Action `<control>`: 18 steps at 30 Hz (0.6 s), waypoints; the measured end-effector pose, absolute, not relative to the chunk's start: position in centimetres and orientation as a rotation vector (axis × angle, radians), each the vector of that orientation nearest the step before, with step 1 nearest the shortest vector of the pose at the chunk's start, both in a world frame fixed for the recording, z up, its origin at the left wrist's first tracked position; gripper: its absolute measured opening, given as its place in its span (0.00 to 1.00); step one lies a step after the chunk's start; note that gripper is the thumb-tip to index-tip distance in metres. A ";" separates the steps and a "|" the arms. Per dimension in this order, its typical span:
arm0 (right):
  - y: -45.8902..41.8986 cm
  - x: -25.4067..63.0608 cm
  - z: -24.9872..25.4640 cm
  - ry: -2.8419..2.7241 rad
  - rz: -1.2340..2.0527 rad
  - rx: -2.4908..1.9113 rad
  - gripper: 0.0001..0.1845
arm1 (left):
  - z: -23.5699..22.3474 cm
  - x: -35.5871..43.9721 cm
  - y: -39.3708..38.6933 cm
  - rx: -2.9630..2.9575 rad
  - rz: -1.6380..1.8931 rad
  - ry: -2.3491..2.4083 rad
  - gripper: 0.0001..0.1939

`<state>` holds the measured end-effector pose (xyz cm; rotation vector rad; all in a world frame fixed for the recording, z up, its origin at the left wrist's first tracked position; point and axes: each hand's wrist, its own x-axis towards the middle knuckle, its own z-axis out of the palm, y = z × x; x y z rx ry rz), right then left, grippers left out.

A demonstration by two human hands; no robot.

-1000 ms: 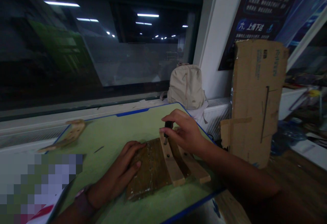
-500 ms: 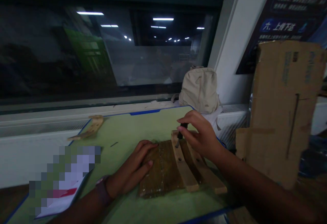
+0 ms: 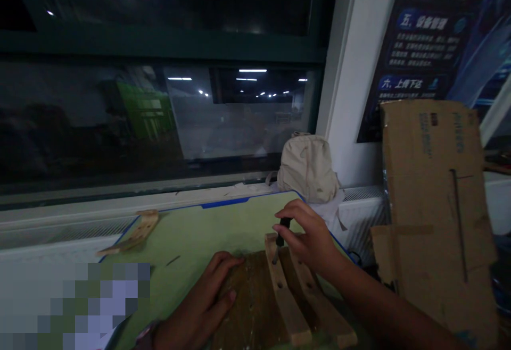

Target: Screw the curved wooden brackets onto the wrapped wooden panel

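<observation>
A dark wooden board (image 3: 251,307) lies on the green mat (image 3: 199,238), with two pale wooden slats (image 3: 285,294) across its right part. My left hand (image 3: 203,305) lies flat on the board's left side, fingers stretched out. My right hand (image 3: 309,238) is closed round a small black-handled screwdriver (image 3: 281,233), held upright with its tip on the far end of the nearer slat. The lower part of the board runs out of view.
A curved wooden piece (image 3: 133,233) lies at the mat's far left corner, a small nail or screw (image 3: 173,260) nearer. A beige bag (image 3: 309,166) sits on the sill behind. A tall cardboard sheet (image 3: 433,201) stands at the right. A dark window fills the back.
The camera has tilted upward, so the mat and board sit lower in view. Both hands keep their hold and place on the board and screwdriver.
</observation>
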<state>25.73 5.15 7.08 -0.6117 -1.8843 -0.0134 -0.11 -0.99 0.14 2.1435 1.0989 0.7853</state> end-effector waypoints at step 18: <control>4.2 25.5 7.3 -2.096 -0.025 -0.525 0.14 | -0.9 -0.6 -1.3 2.288 0.884 1.186 0.21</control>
